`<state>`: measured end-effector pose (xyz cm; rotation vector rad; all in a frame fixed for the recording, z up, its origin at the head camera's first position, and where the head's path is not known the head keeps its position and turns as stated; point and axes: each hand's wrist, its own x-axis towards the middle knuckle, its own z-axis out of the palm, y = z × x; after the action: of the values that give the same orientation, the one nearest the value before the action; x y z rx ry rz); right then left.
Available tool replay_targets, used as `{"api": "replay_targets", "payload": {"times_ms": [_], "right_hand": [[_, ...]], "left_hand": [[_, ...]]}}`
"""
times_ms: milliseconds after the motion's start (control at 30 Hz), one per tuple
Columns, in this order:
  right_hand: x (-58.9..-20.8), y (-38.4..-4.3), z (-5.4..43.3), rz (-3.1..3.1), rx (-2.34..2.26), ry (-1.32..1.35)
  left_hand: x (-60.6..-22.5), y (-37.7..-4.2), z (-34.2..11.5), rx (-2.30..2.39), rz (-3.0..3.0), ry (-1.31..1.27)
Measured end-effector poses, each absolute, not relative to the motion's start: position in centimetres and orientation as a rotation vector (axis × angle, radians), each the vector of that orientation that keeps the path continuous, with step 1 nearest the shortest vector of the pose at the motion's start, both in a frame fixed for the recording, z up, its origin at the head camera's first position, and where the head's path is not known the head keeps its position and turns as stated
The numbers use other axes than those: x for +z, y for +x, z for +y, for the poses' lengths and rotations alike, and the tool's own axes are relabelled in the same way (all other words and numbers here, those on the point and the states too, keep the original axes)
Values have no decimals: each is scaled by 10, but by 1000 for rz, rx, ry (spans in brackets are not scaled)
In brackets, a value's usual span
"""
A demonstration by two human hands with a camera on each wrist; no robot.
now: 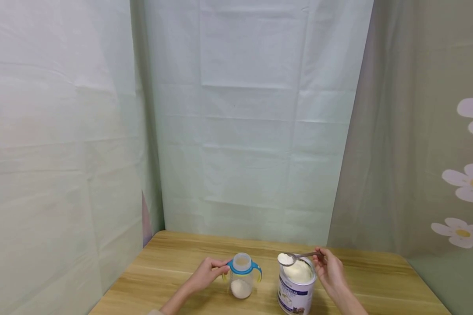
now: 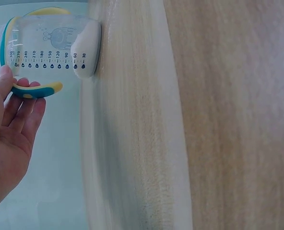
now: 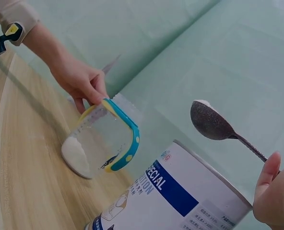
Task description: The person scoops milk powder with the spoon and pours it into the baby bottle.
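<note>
A clear baby bottle (image 1: 241, 280) with blue and yellow handles stands uncapped on the table, white powder (image 2: 86, 48) in its bottom. My left hand (image 1: 208, 274) pinches one of its handles (image 2: 36, 90), thumb on top and fingers beneath. To the right is an open can (image 1: 295, 297) nearly full of pale powder (image 1: 298, 272). My right hand (image 1: 329, 270) grips the handle of a dark metal spoon (image 3: 211, 122) above the can's rim. A heap of white powder (image 1: 285, 259) fills the spoon's bowl, which sits level over the can's left side.
The wooden table (image 1: 189, 249) carries the bottle and the can, which stand a short gap apart. Pale cloth curtains (image 1: 252, 175) hang behind and on both sides, the right one (image 1: 418, 183) printed with white flowers.
</note>
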<state>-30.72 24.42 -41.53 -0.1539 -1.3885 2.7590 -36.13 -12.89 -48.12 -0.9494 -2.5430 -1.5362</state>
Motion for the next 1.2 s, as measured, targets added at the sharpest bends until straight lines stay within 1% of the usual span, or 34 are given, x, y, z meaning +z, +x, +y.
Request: {"api": "replay_targets", "payload": {"times_ms": [1200], "right_hand": [[-411, -311, 223, -1406, 2775, -111]], "left_hand": [[-482, -362, -129, -1555, -2545, -938]]}}
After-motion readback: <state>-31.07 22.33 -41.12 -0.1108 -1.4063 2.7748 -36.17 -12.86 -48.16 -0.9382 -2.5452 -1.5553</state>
